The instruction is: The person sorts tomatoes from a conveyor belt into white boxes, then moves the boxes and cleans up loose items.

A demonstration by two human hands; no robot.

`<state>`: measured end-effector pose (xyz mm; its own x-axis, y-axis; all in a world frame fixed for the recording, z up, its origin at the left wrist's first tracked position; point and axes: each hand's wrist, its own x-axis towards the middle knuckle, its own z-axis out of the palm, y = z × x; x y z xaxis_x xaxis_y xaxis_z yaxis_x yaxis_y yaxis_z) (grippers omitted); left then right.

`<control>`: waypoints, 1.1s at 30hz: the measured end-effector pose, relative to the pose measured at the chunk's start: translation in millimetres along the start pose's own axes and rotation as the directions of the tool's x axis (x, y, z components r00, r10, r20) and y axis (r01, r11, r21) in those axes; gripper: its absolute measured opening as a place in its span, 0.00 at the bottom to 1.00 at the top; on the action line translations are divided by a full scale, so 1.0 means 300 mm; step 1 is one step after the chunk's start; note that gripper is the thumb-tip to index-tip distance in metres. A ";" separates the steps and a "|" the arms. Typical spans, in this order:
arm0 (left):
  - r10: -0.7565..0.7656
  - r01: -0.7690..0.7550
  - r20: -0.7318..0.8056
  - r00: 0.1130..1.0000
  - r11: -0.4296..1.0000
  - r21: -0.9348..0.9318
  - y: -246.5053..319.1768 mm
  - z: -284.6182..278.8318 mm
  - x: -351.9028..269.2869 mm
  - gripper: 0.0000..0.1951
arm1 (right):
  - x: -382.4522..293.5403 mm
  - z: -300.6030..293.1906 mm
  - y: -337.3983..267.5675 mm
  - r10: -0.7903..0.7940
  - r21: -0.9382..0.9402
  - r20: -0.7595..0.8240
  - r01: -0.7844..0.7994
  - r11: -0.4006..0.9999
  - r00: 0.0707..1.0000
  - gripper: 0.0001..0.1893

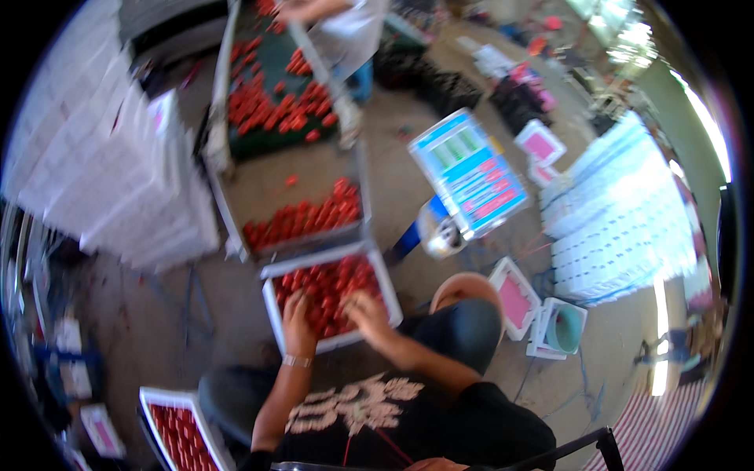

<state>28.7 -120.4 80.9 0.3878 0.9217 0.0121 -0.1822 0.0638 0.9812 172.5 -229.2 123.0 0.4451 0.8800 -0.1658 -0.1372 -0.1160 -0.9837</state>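
A white foam box (pixel 272 312) stands tilted slightly in front of me, filled with red tomatoes (pixel 330 288). My left hand (pixel 298 318) rests on the tomatoes at the box's left side, with a metal-band watch on the wrist. From the right, my right hand (pixel 366 315) reaches over the near right part of the box, its fingers bent down among the fruit. Blur and the fingers hide whether either hand grips a tomato. Just beyond the box, more tomatoes (pixel 306 219) lie gathered at the low end of a sorting chute (pixel 268 200).
Past the chute, a green conveyor belt (pixel 265 141) carries tomatoes; another person's arm (pixel 312 9) reaches over it. A weighing scale's display (pixel 468 173) stands right. Foam boxes are stacked left (pixel 118 147) and right (pixel 618 218). A filled box (pixel 182 433) sits lower left.
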 end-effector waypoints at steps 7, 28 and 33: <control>0.030 0.010 -0.286 0.958 0.990 0.138 0.190 -0.004 0.010 0.23 | -0.007 -0.045 -0.080 0.100 0.151 -0.184 -0.072 0.986 0.978 0.08; -0.062 0.022 -0.342 0.937 0.992 -0.121 0.205 0.026 -0.042 0.18 | 0.005 -0.052 -0.011 0.059 0.226 -0.125 -0.029 0.974 0.990 0.09; -0.046 0.006 -0.338 0.940 0.993 -0.120 0.195 0.025 -0.041 0.17 | 0.028 -0.036 -0.028 0.027 0.181 -0.140 -0.001 0.984 0.990 0.09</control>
<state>19.9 -130.9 139.6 0.0674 0.9928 -0.0992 -0.2867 0.1145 0.9511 186.9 -225.9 129.3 0.5606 0.8036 -0.1999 -0.2953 -0.0315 -0.9549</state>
